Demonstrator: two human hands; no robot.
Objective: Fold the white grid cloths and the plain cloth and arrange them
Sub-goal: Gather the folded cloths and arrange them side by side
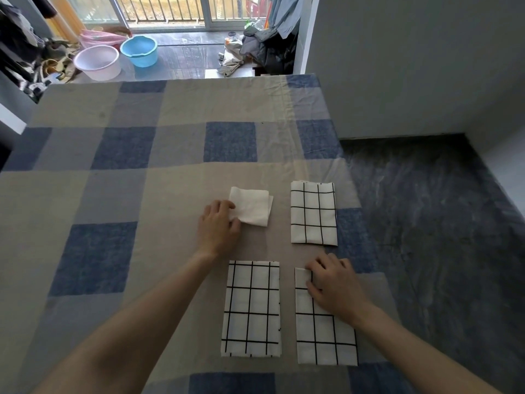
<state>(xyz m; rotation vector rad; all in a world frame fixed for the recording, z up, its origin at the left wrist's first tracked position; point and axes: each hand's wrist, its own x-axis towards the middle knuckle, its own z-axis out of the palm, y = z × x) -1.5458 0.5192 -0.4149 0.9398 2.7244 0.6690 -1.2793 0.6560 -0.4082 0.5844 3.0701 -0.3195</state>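
Note:
Three folded white grid cloths lie on the checked bed cover: one at the back right [314,213], one at the front left [251,309], one at the front right [324,336]. A small folded plain white cloth [254,207] sits behind the front left one. My left hand [217,226] holds the plain cloth's left edge, thumb and fingers curled around it. My right hand [333,282] rests on the far end of the front right grid cloth, fingertips pinching its upper left corner.
The bed's right edge drops to a dark marbled floor [431,223] beside a grey wall. Beyond the far edge stand a white basin [98,62], a blue basin [139,49] and piles of clothes near a balcony door.

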